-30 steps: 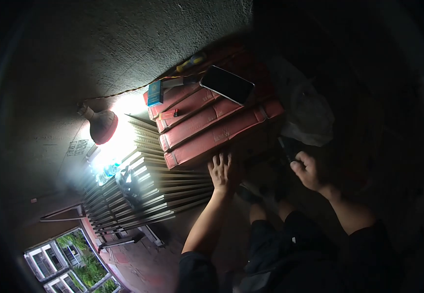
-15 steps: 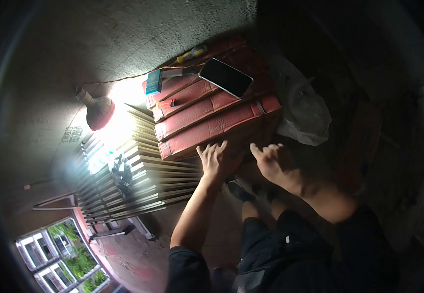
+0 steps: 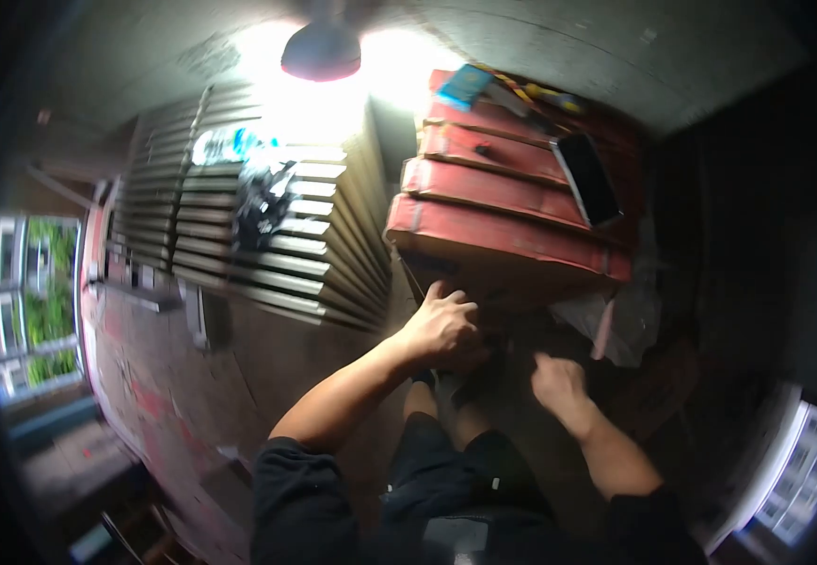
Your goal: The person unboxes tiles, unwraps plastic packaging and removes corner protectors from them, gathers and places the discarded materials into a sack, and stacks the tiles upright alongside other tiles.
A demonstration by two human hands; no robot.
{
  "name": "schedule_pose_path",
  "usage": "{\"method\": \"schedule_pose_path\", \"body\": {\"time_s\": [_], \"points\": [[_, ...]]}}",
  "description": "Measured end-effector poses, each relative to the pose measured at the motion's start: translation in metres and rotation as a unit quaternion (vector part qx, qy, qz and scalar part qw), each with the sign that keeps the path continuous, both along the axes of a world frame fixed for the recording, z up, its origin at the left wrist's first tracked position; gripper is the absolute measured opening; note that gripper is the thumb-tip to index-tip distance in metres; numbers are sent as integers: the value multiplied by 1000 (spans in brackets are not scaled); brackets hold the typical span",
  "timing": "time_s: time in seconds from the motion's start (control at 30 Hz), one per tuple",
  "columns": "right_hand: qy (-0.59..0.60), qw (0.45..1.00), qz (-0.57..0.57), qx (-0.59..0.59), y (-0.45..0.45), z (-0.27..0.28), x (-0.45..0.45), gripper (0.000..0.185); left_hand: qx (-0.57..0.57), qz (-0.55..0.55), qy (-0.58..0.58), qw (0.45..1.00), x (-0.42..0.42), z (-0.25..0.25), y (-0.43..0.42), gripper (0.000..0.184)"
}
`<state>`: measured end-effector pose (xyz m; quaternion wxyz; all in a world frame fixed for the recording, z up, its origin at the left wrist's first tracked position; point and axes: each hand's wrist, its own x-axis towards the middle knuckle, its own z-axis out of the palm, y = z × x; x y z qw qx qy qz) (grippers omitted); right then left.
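Observation:
Red-topped cardboard boxes (image 3: pixel 503 226) stand side by side in front of me. My left hand (image 3: pixel 441 325) is close to the front face of the nearest one, by its lower left. Its fingers are curled closed, and a thin line runs down the box edge to them; what they hold is unclear. Lower and to the right, my right hand (image 3: pixel 562 386) is closed, apart from the boxes, and its grip is too dark to make out. A narrow pink strip (image 3: pixel 604 330) hangs under the front right corner.
On the boxes lie a phone (image 3: pixel 589 179), a blue packet (image 3: pixel 465 87), a small dark item (image 3: pixel 483 149) and a yellow-handled screwdriver (image 3: pixel 554 96). Slatted stacked panels (image 3: pixel 267 254) with a black plastic bag (image 3: pixel 263 202) stand left, under a lit lamp (image 3: pixel 322 52). Clear plastic (image 3: pixel 642 325) sits right.
My view has turned, so the boxes appear farther right and rotated. My left hand's spread fingers have curled in, and my right hand has closed and sits lower.

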<state>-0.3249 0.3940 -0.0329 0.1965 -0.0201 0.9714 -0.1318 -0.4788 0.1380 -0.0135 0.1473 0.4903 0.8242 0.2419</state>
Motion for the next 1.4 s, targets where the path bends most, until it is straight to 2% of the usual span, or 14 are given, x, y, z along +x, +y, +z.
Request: {"method": "schedule_pose_path", "body": {"time_s": [0.1, 0.2, 0.33, 0.4, 0.53, 0.57, 0.63, 0.77, 0.83, 0.97, 1.03, 1.07, 1.17, 1.4], "points": [[24, 999, -29, -37, 0, 27, 4, 34, 101, 225, 5, 969, 22, -34, -22, 17], [128, 991, 9, -39, -4, 37, -26, 34, 170, 569, -37, 804, 19, -120, -8, 39], [242, 955, 148, -82, -30, 66, -94, 17, 270, 722, -131, 623, -11, -181, 20, 44], [270, 935, 206, -102, -50, 65, -120, 17, 209, 733, -76, 642, -9, -212, 33, 41], [273, 905, 317, -76, -100, 51, -149, 13, 205, 706, -105, 670, 1, -163, 18, 36], [275, 897, 340, -67, -112, 39, -153, 12, 220, 681, -235, 658, -2, -160, 7, 33], [276, 882, 379, -46, -134, 12, -159, 13, 165, 650, -242, 701, 9, -178, 6, 26], [185, 927, 324, 15, -140, -60, -171, 12, 232, 649, -141, 711, 36, -205, -3, 13], [158, 892, 411, 100, -135, -71, -188, 14, 212, 641, -169, 718, 54, -201, -2, 13], [188, 892, 405, 77, -127, -72, -184, 9, 112, 541, -231, 801, 185, -218, 16, 20], [-6, 940, 341, -31, -103, -61, -158, 12, 61, 473, -243, 845, 237, -220, 35, 57], [-98, 947, 291, -92, -82, -53, -138, 13, 62, 429, -247, 867, 237, -214, 46, 57], [166, 927, 299, -156, -21, -18, -73, 18, 163, 419, -186, 873, 204, -207, 94, 79], [259, 961, 84, -57, 135, 25, 27, 22, 313, 293, -160, 889, 93, -170, 211, 66]]}}
